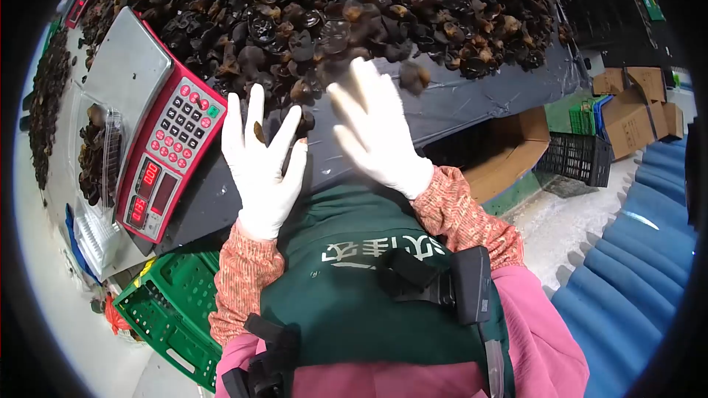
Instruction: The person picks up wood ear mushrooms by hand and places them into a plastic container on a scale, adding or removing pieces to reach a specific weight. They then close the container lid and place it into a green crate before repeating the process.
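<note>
A large heap of dark brown wood ear mushrooms (317, 22) covers the far part of the table. My left hand (262, 169), in a white glove, is at the heap's near edge with its fingers spread. A small brown scrap shows between those fingers. My right hand (380, 133), also gloved in white, is raised to the right of it, fingers apart and fingertips blurred by motion. A single blurred mushroom piece (414, 78) appears just beyond the right fingertips. Neither hand grips anything.
A red digital scale (173, 129) with a metal pan stands on the left. Beside it are a clear tray of mushrooms (110, 155) and clear plastic trays (96, 236). A green crate (173, 309) stands below. Cardboard boxes (630, 121) and a black crate (575, 158) are at right.
</note>
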Tool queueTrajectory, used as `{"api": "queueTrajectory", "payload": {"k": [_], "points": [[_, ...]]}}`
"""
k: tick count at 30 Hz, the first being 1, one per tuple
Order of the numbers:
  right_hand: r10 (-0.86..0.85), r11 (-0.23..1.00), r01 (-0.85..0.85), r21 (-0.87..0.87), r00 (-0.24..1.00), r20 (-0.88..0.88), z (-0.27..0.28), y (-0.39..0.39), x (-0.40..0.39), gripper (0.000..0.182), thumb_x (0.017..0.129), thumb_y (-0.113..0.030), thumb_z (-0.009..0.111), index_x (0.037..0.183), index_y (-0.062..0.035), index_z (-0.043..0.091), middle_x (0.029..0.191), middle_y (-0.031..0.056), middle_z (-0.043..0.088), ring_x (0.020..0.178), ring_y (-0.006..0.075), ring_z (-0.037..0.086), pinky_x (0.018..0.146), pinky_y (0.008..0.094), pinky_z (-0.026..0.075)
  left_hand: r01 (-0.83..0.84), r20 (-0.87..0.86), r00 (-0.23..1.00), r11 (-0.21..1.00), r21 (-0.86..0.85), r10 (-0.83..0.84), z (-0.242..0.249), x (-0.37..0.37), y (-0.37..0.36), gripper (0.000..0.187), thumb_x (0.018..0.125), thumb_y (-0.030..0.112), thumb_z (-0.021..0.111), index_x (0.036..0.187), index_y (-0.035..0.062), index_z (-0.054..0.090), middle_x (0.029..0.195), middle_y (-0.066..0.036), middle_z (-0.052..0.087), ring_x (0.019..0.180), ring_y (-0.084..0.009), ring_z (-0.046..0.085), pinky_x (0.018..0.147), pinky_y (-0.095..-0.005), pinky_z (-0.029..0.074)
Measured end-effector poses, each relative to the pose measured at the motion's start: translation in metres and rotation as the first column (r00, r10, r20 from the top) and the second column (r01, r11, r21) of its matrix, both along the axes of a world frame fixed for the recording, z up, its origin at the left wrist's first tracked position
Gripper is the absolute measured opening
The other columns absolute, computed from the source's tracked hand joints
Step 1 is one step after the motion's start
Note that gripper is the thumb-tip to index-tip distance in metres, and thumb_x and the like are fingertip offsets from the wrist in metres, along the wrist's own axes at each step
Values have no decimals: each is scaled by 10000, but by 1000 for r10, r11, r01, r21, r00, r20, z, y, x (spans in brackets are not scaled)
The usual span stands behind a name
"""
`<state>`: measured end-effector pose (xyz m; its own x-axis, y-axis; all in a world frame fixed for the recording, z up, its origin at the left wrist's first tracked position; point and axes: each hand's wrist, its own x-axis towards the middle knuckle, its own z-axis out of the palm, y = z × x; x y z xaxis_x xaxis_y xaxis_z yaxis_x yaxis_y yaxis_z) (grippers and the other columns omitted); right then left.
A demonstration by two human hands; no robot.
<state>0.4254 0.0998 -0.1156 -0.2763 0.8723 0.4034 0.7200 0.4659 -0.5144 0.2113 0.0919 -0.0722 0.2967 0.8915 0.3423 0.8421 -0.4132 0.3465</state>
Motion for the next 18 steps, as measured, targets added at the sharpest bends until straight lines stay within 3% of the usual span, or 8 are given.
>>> {"api": "queueTrajectory", "payload": {"k": [3, 6, 8, 10, 11, 12, 15, 18], "points": [[253, 967, -252, -40, 967, 13, 5, 6, 4, 521, 899, -138, 662, 1411, -76, 586, 1575, 201, 441, 1477, 379, 395, 1204, 570, 290, -23, 78, 997, 998, -54, 27, -4, -8, -8, 496, 865, 84, 740, 1349, 178, 690, 1578, -188, 458, 1511, -401, 304, 1227, -483, 240], [334, 942, -336, 6, 938, 88, 10, 10, 13, 533, 850, -103, 682, 1378, -79, 606, 1548, 186, 480, 1456, 367, 433, 1199, 561, 306, -88, 111, 989, 995, -50, 93, -6, -16, -19, 491, 871, 13, 718, 1351, 107, 679, 1557, -209, 468, 1476, -395, 377, 1214, -468, 287], [243, 958, -249, 146, 968, 55, 16, 12, 20, 470, 764, -63, 700, 1234, -57, 677, 1442, 165, 589, 1344, 357, 546, 1143, 542, 385, -104, 173, 979, 994, -40, 109, -8, -27, -28, 472, 894, -56, 668, 1352, 61, 667, 1525, -208, 495, 1449, -362, 430, 1192, -446, 341], [135, 984, -126, 124, 988, -73, 34, 19, 33, 367, 781, -15, 691, 1147, -33, 707, 1346, 167, 652, 1241, 347, 611, 1085, 503, 447, -136, 295, 944, 989, -57, 147, -11, -38, -36, 416, 942, -49, 615, 1346, 38, 665, 1473, -208, 546, 1414, -343, 478, 1176, -438, 363], [18, 982, 2, 188, 995, -103, 33, 20, 39, 339, 804, 18, 671, 1139, -19, 711, 1318, 168, 666, 1213, 340, 626, 1069, 474, 465, -143, 225, 963, 989, -33, 147, -5, -45, -36, 367, 998, -27, 540, 1349, -7, 645, 1362, -200, 636, 1340, -310, 551, 1161, -422, 384], [-98, 962, 130, 240, 985, -142, 30, 18, 45, 315, 828, 50, 650, 1131, -6, 714, 1291, 169, 680, 1184, 333, 640, 1053, 446, 482, -166, 327, 929, 985, -54, 174, -7, -52, -39, 401, 1031, 3, 498, 1422, -40, 574, 1120, -158, 723, 1158, -224, 648, 1124, -382, 410], [-258, 951, 295, 93, 923, -286, 23, 18, 61, 339, 880, 95, 592, 1188, 4, 702, 1302, 150, 681, 1201, 307, 637, 1074, 400, 470, -233, 545, 760, 931, -282, 355, -6, -65, -47, 590, 1002, -57, 464, 1583, -16, 369, 768, -33, 592, 751, -91, 565, 835, -270, 507], [-266, 951, 294, 91, 934, -238, 21, 15, 71, 357, 889, 96, 593, 1217, -3, 693, 1321, 140, 677, 1234, 293, 622, 1125, 406, 427, -246, 162, 935, 907, -342, 315, 21, -73, -37, 691, 927, -103, 454, 1600, 23, 363, 740, -25, 558, 712, -99, 531, 741, -245, 499]]}}
